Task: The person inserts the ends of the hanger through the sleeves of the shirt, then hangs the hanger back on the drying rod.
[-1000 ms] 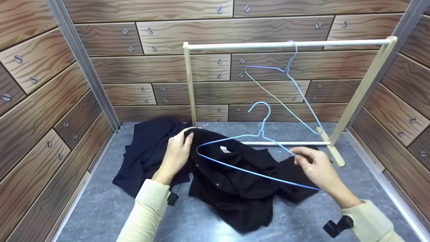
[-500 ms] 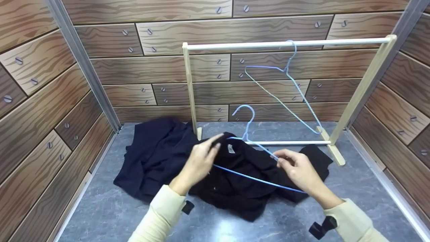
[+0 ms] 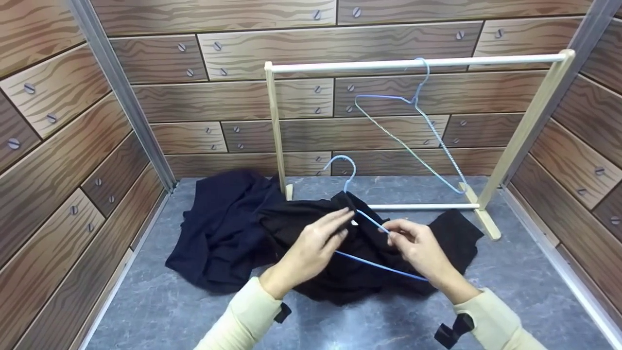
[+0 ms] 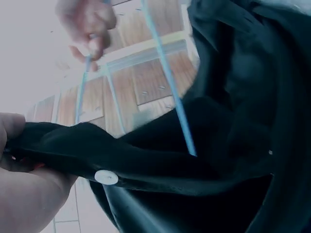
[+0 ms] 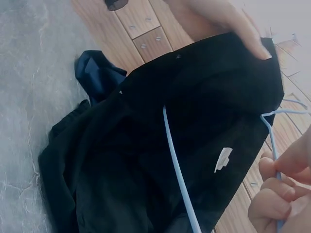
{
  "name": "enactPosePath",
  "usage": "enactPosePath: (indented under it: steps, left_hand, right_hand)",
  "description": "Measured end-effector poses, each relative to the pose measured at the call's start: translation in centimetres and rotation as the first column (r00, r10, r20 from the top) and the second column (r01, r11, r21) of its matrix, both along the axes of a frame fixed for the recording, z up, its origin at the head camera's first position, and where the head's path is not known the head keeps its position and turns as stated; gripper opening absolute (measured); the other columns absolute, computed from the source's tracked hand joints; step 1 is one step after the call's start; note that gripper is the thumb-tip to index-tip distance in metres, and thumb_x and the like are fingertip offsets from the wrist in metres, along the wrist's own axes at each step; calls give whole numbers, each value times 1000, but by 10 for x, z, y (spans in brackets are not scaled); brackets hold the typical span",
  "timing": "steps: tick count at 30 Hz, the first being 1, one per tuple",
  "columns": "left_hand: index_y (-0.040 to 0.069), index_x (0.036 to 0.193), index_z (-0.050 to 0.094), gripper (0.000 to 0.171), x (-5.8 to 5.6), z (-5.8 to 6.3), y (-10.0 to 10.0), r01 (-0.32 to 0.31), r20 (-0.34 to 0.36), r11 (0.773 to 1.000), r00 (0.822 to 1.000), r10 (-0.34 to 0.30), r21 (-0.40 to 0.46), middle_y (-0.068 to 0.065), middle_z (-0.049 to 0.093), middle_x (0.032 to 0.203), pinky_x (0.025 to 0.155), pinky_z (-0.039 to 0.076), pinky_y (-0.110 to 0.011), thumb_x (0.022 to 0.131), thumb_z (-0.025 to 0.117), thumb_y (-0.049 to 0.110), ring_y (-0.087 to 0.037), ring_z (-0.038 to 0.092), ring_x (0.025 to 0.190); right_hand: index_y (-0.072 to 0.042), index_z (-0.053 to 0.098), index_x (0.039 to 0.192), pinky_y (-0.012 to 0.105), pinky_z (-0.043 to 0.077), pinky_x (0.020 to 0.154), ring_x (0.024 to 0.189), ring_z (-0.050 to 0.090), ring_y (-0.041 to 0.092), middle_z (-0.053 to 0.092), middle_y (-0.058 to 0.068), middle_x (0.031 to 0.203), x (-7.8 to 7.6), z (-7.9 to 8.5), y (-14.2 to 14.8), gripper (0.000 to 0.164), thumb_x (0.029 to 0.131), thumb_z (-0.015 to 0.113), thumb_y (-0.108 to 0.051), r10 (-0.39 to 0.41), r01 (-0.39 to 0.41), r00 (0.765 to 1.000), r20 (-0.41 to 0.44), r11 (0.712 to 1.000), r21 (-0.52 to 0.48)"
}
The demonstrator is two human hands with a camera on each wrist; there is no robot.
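Observation:
A black collared shirt with a white label inside its neck is bunched over the table. My left hand pinches the front edge of the shirt near the collar, beside a pale round button in the left wrist view. Between thumb and fingers, my right hand grips the right shoulder of a blue wire hanger. The hanger's left end is hidden inside the shirt, and its hook rises just behind the collar. Part of its bottom bar crosses the front of the black cloth.
A dark navy garment lies crumpled at the left, against the black shirt. Behind stands a wooden rack with a white top rail, from which a second wire hanger hangs. Wood-patterned walls enclose the table.
The left hand has drawn the shirt's edge rightward over the hanger's left end, now covered by cloth. The right hand and hanger have shifted left, bringing both hands closer together.

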State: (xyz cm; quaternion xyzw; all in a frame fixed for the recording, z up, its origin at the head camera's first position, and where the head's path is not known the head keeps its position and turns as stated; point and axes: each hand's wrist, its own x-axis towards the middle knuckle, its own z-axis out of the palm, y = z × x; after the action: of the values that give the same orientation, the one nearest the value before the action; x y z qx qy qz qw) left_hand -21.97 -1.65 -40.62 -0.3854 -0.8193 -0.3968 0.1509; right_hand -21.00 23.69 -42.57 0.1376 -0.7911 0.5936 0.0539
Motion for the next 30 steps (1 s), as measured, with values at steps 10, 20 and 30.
enactPosePath:
  steps: [10,20,30]
  left_hand:
    - [15,107,70,19,-28,4,-15,-224,-165,973,959,229,47,0,64,109,98,46,-30,102,54,24,-15,57,108]
    - [14,119,67,29,-39,2,-24,-341,-315,936,901,300,-84,-3,69,108,92,48,-41,99,58,33,-23,64,103]
    - [11,98,72,16,-39,4,-26,-268,-414,963,880,233,-27,0,70,83,68,47,-35,95,64,25,-21,62,77]
  right_hand:
    - [5,69,101,17,36,40,49,43,1,60,-2,71,2,5,5,14,94,58,5,15,-19,991,-131,999,-30]
    - [2,70,100,20,36,40,52,45,0,60,1,71,4,5,3,14,93,58,6,60,-66,972,-226,998,-19]
    - [1,69,103,22,38,40,50,45,2,60,5,76,1,5,2,13,97,58,-1,133,-129,975,-179,991,29]
